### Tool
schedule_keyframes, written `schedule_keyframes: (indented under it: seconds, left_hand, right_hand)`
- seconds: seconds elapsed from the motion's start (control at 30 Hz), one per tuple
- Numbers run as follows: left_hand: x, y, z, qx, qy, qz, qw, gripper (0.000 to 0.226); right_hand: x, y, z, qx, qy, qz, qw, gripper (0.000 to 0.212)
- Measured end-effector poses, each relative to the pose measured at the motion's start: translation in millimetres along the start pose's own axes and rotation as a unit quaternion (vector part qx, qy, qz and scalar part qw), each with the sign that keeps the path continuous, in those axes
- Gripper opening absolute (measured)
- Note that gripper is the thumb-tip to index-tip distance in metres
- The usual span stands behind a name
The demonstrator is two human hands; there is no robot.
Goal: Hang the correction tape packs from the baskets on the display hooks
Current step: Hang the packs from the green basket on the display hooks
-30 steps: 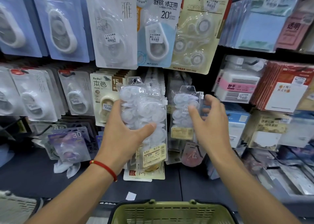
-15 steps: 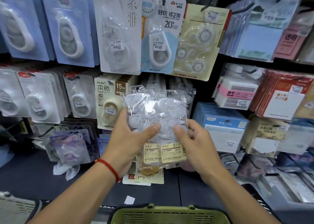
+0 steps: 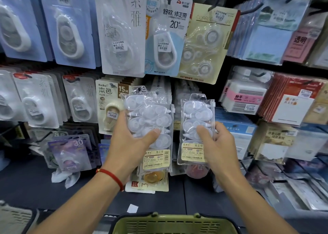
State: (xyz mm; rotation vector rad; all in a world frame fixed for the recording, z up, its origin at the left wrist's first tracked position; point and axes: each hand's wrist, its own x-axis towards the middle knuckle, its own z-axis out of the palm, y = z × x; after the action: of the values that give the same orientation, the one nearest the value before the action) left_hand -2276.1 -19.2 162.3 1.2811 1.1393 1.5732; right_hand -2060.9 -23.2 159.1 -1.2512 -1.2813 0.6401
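Correction tape packs, clear soft pouches, likely light, slick, crinkly; left hand (image 3: 129, 145) grips a bundle (image 3: 150, 120), right hand (image 3: 216, 145) pinches a single pack (image 3: 197, 114), both before the display hooks; best held mid-body, keeping the top hang-hole free.

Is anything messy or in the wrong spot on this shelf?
Yes. A crumpled white wrapper lies loose on the dark shelf below the purple "30" pack, and a small white paper scrap sits near the green basket. Both look dropped, not displayed.
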Motion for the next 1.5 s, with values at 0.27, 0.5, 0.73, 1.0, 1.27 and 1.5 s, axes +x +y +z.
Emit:
schedule_keyframes:
  seconds: [0.27,0.5,0.73,1.0,1.27,1.5]
  left_hand:
    - [-0.2,-0.1,-1.4,0.006,-0.001,-0.023,1.000,0.094]
    - [-0.6,-1.2,-1.1,0.012,0.004,-0.021,1.000,0.086]
    - [-1.0,0.6,0.3,0.005,0.004,-0.019,1.000,0.090]
    - [-2.4,2.1,0.7,0.017,0.001,-0.014,1.000,0.089]
    - [-3.5,-3.2,4.1,-0.012,-0.017,-0.016,1.000,0.068]
    - [-4.6,0.3,6.8,-0.034,-0.018,-0.016,0.999,0.052]
  right_hand:
    - [2.8,4.7,2.1,-0.009,0.004,0.000,1.000,0.014]
    - [4.2,5.6,-2.0,-0.017,0.009,-0.012,1.000,0.014]
    - [0.0,-4.0,-1.9,-0.013,0.025,-0.035,0.999,0.011]
    - [2.2,-2.6,-3.8,-0.049,-0.002,-0.003,0.999,0.017]
    - [-9.7,-5.7,9.4,-0.180,-0.048,-0.099,0.977,0.016]
    - [-17.6,-6.8,19.3,-0.033,-0.099,-0.014,0.994,0.032]
